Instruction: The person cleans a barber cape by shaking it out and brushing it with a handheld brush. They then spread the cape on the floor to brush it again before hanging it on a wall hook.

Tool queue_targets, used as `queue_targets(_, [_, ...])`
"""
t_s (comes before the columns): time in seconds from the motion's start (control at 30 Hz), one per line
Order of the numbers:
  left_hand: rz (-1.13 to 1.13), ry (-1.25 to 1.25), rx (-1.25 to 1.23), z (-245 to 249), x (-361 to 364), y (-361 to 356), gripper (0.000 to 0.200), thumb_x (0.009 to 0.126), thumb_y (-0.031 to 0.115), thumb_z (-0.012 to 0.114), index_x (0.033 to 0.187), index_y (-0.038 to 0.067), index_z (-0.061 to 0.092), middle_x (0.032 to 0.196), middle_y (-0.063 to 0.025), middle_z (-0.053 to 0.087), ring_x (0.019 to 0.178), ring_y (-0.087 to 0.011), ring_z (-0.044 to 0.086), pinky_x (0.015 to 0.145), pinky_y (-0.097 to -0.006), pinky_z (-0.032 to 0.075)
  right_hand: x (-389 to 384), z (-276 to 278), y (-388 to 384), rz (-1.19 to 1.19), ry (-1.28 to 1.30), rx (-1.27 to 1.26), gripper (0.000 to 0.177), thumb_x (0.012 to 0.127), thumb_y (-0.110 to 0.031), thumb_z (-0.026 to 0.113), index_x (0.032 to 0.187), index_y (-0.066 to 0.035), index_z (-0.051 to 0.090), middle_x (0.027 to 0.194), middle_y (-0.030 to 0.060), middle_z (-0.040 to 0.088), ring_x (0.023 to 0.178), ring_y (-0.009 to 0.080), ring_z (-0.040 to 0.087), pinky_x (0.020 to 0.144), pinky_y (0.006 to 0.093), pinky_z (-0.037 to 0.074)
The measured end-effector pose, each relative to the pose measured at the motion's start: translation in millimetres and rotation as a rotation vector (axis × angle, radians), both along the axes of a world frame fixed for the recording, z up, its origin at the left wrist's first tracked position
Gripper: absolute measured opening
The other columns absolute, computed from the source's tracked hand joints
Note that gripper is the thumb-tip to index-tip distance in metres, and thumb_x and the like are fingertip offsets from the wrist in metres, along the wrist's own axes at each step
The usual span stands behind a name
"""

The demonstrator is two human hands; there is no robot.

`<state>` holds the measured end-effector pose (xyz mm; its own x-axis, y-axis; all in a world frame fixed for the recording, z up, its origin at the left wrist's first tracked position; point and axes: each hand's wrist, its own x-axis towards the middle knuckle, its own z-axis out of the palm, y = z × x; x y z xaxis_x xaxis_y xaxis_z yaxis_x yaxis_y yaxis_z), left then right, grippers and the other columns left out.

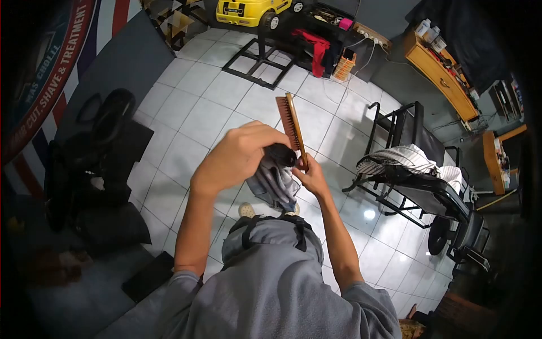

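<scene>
Two hands [234, 158] [311, 178], one wooden brush [291, 127], one grey cloth [275, 183], one yellow toy car [248, 11]

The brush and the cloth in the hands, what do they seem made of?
The brush, held by the right hand, looks like wood, smooth brown finish: warm brown back, reddish bristles of unclear fibre. The cloth looks like soft fabric, matte grey: it hangs in folds under the left hand.

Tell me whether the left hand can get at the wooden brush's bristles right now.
Probably yes. The left hand, gripping a grey cloth, sits right beside the wooden brush, which the right hand holds up by its handle; the bristles face it with nothing between.
</scene>
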<state>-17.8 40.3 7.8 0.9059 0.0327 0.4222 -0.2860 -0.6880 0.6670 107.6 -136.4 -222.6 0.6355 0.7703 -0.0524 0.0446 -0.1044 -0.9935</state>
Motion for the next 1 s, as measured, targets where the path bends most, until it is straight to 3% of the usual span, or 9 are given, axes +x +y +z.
queue_targets(0.1, [0.111, -0.043, 0.001, 5, -7, 9, 0.035, 0.061, -0.018, 0.039, 0.084, -0.001, 0.06, 0.082, -0.0115, 0.063, 0.074, -0.0233, 0.061, 0.063, -0.0306, 0.047, -13, -8, 0, -0.03, 0.088, 0.091, 0.022, 0.083, -0.008, 0.063, 0.083, -0.004, 0.041, 0.077, 0.0068, 0.06, 0.066, 0.0116, 0.058, 0.062, 0.0259, 0.048])
queue_targets(0.23, [0.163, -0.224, 0.034, 8, -11, 17, 0.028, 0.059, -0.021, 0.044, 0.076, -0.001, 0.055, 0.082, -0.0097, 0.061, 0.069, -0.0187, 0.059, 0.058, -0.0271, 0.046, -13, 1, -13, -0.096, 0.292, -0.028, 0.026, 0.095, -0.029, 0.045, 0.083, -0.006, 0.042, 0.065, 0.0005, 0.047, 0.053, 0.0073, 0.045, 0.047, 0.0228, 0.036])
queue_targets(0.5, [0.262, -0.614, 0.113, 4, 2, 13, 0.026, 0.056, -0.02, 0.053, 0.073, 0.001, 0.053, 0.085, -0.009, 0.062, 0.063, -0.0142, 0.056, 0.051, -0.0239, 0.044, -39, 105, -17, 0.141, 0.562, 0.551, 0.042, 0.097, -0.046, 0.03, 0.083, -0.008, 0.039, 0.058, -0.0008, 0.035, 0.048, 0.008, 0.032, 0.042, 0.0216, 0.026])
queue_targets(0.57, [0.28, -0.614, 0.073, 3, 7, 10, 0.026, 0.058, -0.019, 0.053, 0.073, 0.001, 0.053, 0.085, -0.0091, 0.062, 0.064, -0.0149, 0.056, 0.052, -0.0237, 0.044, -46, 85, -7, 0.077, 0.141, 0.213, 0.044, 0.098, -0.044, 0.029, 0.077, -0.008, 0.043, 0.057, -0.0013, 0.035, 0.047, 0.0093, 0.032, 0.043, 0.0237, 0.028])
queue_targets(0.63, [0.313, -0.635, 0.036, 2, 10, 10, 0.025, 0.059, -0.018, 0.054, 0.074, 0.001, 0.052, 0.085, -0.0095, 0.063, 0.065, -0.0161, 0.057, 0.055, -0.0236, 0.045, -53, 39, -1, 0.26, 0.253, -0.016, 0.043, 0.098, -0.041, 0.03, 0.077, -0.006, 0.043, 0.058, -0.0022, 0.034, 0.053, 0.0094, 0.034, 0.048, 0.0249, 0.031])
queue_targets(0.77, [0.377, -0.703, -0.122, -3, 9, 17, 0.024, 0.063, -0.011, 0.06, 0.079, 0.002, 0.05, 0.089, -0.0117, 0.06, 0.077, -0.0197, 0.059, 0.07, -0.027, 0.047, -70, -138, -39, 0.631, -0.588, -0.624, 0.035, 0.097, -0.025, 0.031, 0.112, -0.005, 0.056, 0.081, 0.0119, 0.061, 0.081, 0.0263, 0.063, 0.066, 0.0334, 0.049])
queue_targets(0.83, [0.388, -0.683, -0.2, 2, 3, 19, 0.026, 0.064, -0.011, 0.062, 0.082, 0.001, 0.047, 0.094, -0.0142, 0.058, 0.087, -0.0222, 0.059, 0.079, -0.0313, 0.047, -75, -107, -55, 0.758, -0.399, -1.104, 0.039, 0.093, -0.029, 0.037, 0.117, -0.006, 0.057, 0.098, 0.0139, 0.065, 0.1, 0.0298, 0.061, 0.075, 0.035, 0.051])
queue_targets(0.9, [0.487, -0.641, -0.232, 11, 1, 16, 0.03, 0.066, -0.01, 0.06, 0.093, -0.002, 0.053, 0.095, -0.011, 0.057, 0.088, -0.02, 0.058, 0.083, -0.03, 0.045, -71, -176, -88, 0.577, -0.238, -1.335, 0.045, 0.09, -0.039, 0.039, 0.109, -0.006, 0.063, 0.108, 0.0119, 0.064, 0.102, 0.0288, 0.061, 0.077, 0.038, 0.051])
queue_targets(1.0, [0.715, -0.401, -0.004, 17, -9, 16, 0.037, 0.066, -0.007, 0.057, 0.103, 0.0, 0.057, 0.095, -0.0082, 0.056, 0.087, -0.0179, 0.058, 0.084, -0.0267, 0.043, -64, -194, -113, 0.274, -0.26, -1.218, 0.061, 0.089, -0.053, 0.033, 0.094, -0.001, 0.065, 0.091, 0.0224, 0.065, 0.09, 0.0368, 0.063, 0.078, 0.0427, 0.049])
